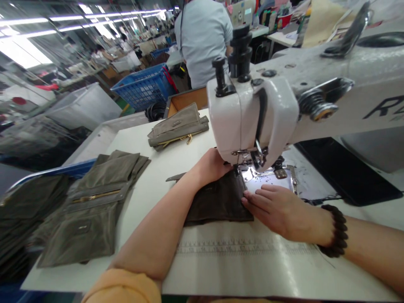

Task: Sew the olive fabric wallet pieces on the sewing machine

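A dark brown fabric piece [217, 202] lies flat on the white table under the head of a white sewing machine [252, 122]. My left hand [213, 165] rests on the far edge of the fabric beside the needle; its fingers are hidden behind the machine head. My right hand [277, 208] lies flat with fingers stretched out, fingertips pressing the fabric's right edge beside the lit needle plate [271, 180]. A dark bead bracelet [336, 230] is on my right wrist.
Olive zippered fabric pieces are stacked at the left [94, 206] and at the back [178, 128] of the table [246, 269], which has a printed ruler. A person in a grey shirt [205, 38] stands behind. A blue basket [142, 86] sits back left.
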A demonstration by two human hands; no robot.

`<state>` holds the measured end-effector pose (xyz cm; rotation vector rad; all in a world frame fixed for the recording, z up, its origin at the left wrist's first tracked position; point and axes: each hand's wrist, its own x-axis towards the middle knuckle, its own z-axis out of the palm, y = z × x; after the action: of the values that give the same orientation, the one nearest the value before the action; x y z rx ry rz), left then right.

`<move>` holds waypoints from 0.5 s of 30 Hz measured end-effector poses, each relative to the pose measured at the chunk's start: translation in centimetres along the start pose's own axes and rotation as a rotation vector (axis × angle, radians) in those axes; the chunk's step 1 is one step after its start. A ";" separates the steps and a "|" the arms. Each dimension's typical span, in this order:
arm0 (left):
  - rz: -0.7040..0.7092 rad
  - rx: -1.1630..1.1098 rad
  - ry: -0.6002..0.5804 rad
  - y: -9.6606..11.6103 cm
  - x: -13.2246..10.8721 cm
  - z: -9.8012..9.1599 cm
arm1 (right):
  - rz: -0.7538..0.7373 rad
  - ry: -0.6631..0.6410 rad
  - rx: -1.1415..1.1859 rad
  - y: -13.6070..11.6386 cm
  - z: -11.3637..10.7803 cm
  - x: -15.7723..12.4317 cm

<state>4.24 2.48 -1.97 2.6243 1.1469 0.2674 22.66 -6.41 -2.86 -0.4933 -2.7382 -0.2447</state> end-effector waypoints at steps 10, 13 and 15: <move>-0.100 0.037 0.063 0.2 -0.3 0.8 | -0.003 -0.006 -0.021 0.0 0.0 0.0; -0.086 -0.002 0.080 0.3 -0.3 0.7 | -0.002 -0.020 -0.013 0.0 0.1 0.0; -0.091 -0.052 0.098 0.0 -0.2 0.8 | 0.003 -0.016 -0.014 0.1 0.2 0.0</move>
<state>4.37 2.20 -2.75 2.5313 1.2687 0.4056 22.66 -6.32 -3.02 -0.5050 -2.7530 -0.2610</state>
